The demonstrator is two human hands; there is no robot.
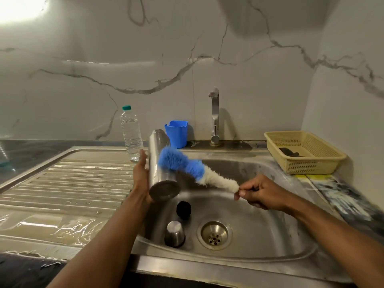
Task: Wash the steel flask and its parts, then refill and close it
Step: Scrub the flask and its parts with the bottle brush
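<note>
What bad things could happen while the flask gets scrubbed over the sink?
1. The left hand holds the flask by its smooth side, tilted over the sink. If wet, it may slip and land on the steel cup or black cap below.
2. The right hand only pinches the very end of the brush, so a hard scrub could twist it loose.

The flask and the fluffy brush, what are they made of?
The flask looks like brushed steel: grey, shiny, with streaky reflections. The brush seems to have soft plastic bristles, blue and white and fuzzy; its handle is hidden in the right hand.
</note>
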